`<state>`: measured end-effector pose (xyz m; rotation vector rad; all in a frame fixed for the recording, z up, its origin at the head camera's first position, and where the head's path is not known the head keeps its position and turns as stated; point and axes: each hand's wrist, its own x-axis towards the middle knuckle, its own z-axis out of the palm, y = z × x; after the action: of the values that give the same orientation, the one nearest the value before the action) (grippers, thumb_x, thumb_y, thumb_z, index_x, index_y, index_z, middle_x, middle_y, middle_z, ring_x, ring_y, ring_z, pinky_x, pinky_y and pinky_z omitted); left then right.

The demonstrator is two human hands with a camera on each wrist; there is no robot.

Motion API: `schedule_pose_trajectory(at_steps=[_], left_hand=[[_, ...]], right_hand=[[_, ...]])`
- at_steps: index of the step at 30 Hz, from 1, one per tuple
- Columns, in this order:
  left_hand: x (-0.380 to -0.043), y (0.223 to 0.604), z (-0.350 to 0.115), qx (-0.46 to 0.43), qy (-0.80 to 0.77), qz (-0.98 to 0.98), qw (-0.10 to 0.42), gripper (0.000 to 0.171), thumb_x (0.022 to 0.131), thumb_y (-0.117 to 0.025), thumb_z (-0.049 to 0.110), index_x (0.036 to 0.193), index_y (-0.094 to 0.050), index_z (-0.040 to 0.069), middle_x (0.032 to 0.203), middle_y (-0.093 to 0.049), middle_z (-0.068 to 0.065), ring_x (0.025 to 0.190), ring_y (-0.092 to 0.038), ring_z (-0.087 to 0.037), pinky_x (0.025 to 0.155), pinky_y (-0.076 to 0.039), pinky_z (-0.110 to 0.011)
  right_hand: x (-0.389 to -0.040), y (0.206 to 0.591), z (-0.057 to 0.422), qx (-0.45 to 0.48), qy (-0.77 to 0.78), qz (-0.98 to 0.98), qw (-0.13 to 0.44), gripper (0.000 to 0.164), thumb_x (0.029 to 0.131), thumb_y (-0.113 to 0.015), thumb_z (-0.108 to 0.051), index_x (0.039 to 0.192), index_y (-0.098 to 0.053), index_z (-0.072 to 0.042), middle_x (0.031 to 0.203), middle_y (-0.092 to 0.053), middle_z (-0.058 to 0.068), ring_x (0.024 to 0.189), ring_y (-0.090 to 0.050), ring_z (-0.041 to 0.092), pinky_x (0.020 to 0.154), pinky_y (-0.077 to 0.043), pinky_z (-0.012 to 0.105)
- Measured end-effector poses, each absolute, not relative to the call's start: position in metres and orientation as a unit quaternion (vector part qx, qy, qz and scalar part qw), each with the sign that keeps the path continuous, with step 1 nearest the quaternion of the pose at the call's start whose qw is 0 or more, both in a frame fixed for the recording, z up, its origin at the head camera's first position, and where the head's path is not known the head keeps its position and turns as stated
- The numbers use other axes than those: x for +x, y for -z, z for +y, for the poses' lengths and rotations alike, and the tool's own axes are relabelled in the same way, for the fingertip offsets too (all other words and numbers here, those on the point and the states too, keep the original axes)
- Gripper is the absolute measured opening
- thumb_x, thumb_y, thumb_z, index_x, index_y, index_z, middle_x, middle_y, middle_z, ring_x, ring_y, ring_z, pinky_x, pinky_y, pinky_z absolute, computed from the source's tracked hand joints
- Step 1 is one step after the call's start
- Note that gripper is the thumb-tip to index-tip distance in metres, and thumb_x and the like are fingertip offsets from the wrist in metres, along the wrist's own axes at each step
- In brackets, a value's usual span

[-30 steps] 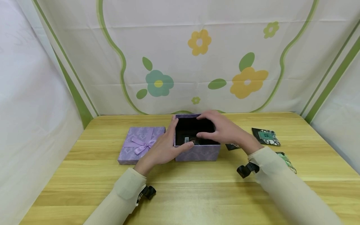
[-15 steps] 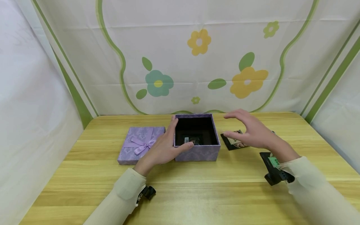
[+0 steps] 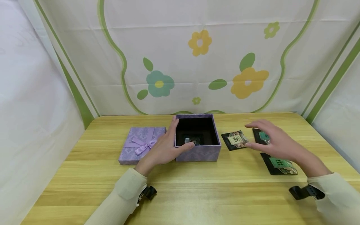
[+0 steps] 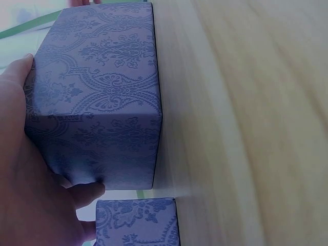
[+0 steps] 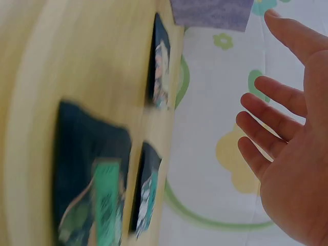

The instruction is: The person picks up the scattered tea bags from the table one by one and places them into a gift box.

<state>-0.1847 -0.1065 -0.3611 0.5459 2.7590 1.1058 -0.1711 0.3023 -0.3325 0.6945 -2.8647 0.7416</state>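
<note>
A purple patterned gift box [image 3: 198,153] stands uncovered on the table, a small dark packet with a barcode [image 3: 192,140] on its black floor. My left hand [image 3: 166,147] holds the box at its near left corner, thumb along the front rim and fingers against the left side; the left wrist view shows the fingers [image 4: 89,193] bent around that side. My right hand [image 3: 277,142] hovers with nothing in it, thumb and fingers spread. Under and around it lie three flat black packets: one with a cream label [image 3: 234,139], two with green labels, a far one [image 3: 260,136] and a near one [image 3: 278,164].
The purple box lid [image 3: 137,145] with a ribbon bow lies left of the box, partly behind my left hand. A white curtain [image 3: 174,103] with printed flowers hangs at the table's [image 3: 197,197] back edge.
My right hand has come out of the box and moved right, over the packets, uncovering the cream-labelled and near green-labelled ones. The left hand stays on the box.
</note>
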Motion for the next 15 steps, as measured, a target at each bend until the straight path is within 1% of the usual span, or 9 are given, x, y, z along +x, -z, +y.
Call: schedule_pose_trajectory(at_steps=[3,7,12,15], left_hand=[[-0.184,0.361,-0.106,0.18,-0.365,0.912,0.058,0.114,0.089,-0.058,0.086,0.17,0.008,0.041,0.177,0.017,0.018,0.16,-0.031,-0.044,0.122,-0.031,-0.073],[-0.185,0.362,-0.106,0.18,-0.366,0.911,0.059,0.113,0.09,-0.058,0.085,0.17,0.009,0.041,0.178,0.016,0.018,0.16,-0.03,-0.045,0.122,-0.031,-0.073],[-0.185,0.363,-0.106,0.18,-0.368,0.91,0.058,0.113,0.09,-0.058,0.085,0.169,0.01,0.042,0.176,0.019,0.021,0.16,-0.027,-0.046,0.122,-0.03,-0.074],[-0.185,0.362,-0.107,0.18,-0.369,0.91,0.058,0.113,0.089,-0.058,0.085,0.169,0.01,0.043,0.174,0.02,0.024,0.161,-0.026,-0.046,0.122,-0.031,-0.074]], right_hand=[[-0.166,0.338,0.315,0.229,-0.231,-0.944,0.058,0.068,0.093,-0.084,-0.038,0.15,-0.058,-0.014,0.149,-0.056,0.012,0.136,-0.053,0.039,0.102,-0.045,0.065],[-0.159,0.343,0.331,0.216,-0.226,-0.949,0.048,0.07,0.092,-0.085,-0.038,0.151,-0.057,-0.014,0.145,-0.058,0.011,0.133,-0.055,0.038,0.099,-0.046,0.064],[-0.151,0.349,0.349,0.186,-0.227,-0.956,0.004,0.074,0.091,-0.085,-0.04,0.153,-0.055,-0.014,0.149,-0.054,0.016,0.136,-0.052,0.046,0.097,-0.046,0.071],[-0.148,0.354,0.359,0.179,-0.225,-0.958,-0.018,0.075,0.089,-0.087,-0.04,0.152,-0.056,-0.015,0.153,-0.05,0.021,0.14,-0.045,0.054,0.097,-0.044,0.074]])
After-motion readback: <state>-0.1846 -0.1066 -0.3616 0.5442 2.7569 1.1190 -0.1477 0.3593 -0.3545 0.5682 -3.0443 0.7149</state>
